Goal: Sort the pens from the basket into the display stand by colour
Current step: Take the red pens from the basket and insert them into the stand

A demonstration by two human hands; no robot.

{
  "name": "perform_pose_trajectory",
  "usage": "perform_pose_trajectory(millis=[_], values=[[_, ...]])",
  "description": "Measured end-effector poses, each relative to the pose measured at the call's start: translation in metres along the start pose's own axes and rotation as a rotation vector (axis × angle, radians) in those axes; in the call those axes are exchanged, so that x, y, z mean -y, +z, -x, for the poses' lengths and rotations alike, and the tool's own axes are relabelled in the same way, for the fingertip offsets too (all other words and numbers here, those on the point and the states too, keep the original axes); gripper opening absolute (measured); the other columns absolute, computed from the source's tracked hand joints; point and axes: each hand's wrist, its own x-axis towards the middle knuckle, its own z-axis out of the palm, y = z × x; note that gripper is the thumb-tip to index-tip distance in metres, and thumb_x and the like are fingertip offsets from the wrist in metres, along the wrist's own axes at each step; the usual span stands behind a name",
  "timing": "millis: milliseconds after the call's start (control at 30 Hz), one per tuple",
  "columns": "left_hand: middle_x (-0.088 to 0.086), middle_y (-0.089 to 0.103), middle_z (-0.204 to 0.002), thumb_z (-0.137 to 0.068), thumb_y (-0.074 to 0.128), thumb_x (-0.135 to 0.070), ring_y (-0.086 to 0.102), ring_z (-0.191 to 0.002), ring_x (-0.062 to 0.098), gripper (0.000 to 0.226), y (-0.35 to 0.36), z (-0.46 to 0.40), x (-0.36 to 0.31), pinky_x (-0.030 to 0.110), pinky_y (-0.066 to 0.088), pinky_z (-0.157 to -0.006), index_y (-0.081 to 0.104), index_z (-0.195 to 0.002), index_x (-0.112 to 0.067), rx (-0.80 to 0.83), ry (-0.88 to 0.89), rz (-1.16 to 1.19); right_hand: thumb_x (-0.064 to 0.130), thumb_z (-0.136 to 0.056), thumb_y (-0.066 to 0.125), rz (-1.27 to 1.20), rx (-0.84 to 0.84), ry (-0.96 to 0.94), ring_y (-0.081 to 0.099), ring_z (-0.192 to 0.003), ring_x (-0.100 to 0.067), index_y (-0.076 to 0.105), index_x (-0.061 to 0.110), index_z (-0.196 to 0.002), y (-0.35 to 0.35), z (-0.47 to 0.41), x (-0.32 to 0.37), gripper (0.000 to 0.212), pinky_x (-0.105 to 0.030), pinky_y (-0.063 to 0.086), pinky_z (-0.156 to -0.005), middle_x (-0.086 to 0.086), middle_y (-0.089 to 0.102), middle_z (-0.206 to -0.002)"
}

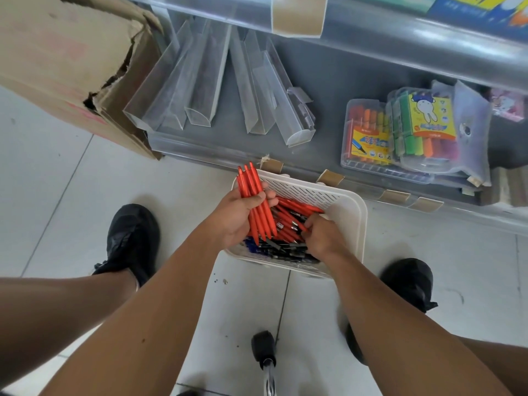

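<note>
Left hand (237,215) grips a red pen bundle (255,201) above the basket (351,212). Right hand (323,235) fingers curl into the pens inside; grip hidden.

Head view, steeply downward (close) over basket (351,212).

right hand's fingertips (310,224) buried among basket pens (288,215), marker pack print (370,144) unreadable, upper shelf boxes (471,7) cropped

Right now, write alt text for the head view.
A person's left hand grips a bundle of red pens above a white basket of red, blue and black pens, while the right hand picks among them. Clear plastic display channels lie empty on the grey shelf behind.
</note>
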Motion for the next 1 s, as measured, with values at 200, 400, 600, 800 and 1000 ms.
perform_pose_trajectory(millis=[200,400,600,800,1000], values=[[0.000,0.071,-0.095,-0.099,0.048,-0.006,0.068,-0.099,0.017,0.019,0.002,0.001,0.000,0.033,0.051,-0.082,0.059,-0.110,-0.018,0.013,0.008,-0.021,0.018,-0.097,0.057,-0.336,0.048,0.058,0.058,-0.077,-0.013,0.061,0.020,-0.105,-0.014,0.009,-0.007,0.009,-0.017,0.044,-0.058,0.000,0.062,-0.094],[0.004,0.067,-0.101,-0.099,0.048,-0.003,0.065,-0.100,0.018,0.018,0.007,0.009,0.003,0.030,0.055,-0.072,0.060,-0.104,-0.015,0.005,-0.003,-0.030,0.022,-0.095,0.061,-0.633,0.167,-0.041,0.064,-0.094,-0.018,0.067,0.029,-0.095,-0.024,0.034,0.000,0.009,-0.031,0.051,-0.079,-0.002,0.069,-0.102],[0.014,0.068,-0.111,-0.099,0.049,-0.004,0.065,-0.108,0.029,0.018,0.014,0.017,0.002,0.044,0.050,-0.095,0.063,-0.109,-0.010,0.002,-0.009,-0.046,0.019,-0.095,0.062,-0.739,0.173,-0.168,0.061,-0.077,-0.006,0.069,0.030,-0.097,-0.036,0.050,0.018,0.013,-0.019,0.045,-0.068,0.007,0.068,-0.086],[0.003,0.071,-0.087,-0.096,0.055,-0.004,0.069,-0.084,0.017,0.014,0.017,0.021,-0.001,0.038,0.054,-0.084,0.058,-0.103,-0.016,0.057,0.056,0.035,0.019,-0.091,0.067,-0.621,0.170,-0.322,0.062,-0.070,-0.008,0.073,0.016,-0.098,-0.042,0.057,0.043,0.010,-0.026,0.053,-0.075,0.001,0.070,-0.081],[0.000,0.059,-0.071,-0.096,0.056,-0.008,0.060,-0.069,0.015,0.009,0.016,0.019,0.001,0.037,0.055,-0.075,0.058,-0.098,-0.017,0.050,0.050,0.011,0.021,-0.088,0.071,-0.505,0.115,-0.389,0.059,-0.059,0.004,0.063,0.024,-0.077,-0.033,0.060,0.060,0.014,-0.014,0.047,-0.065,0.011,0.065,-0.069]])
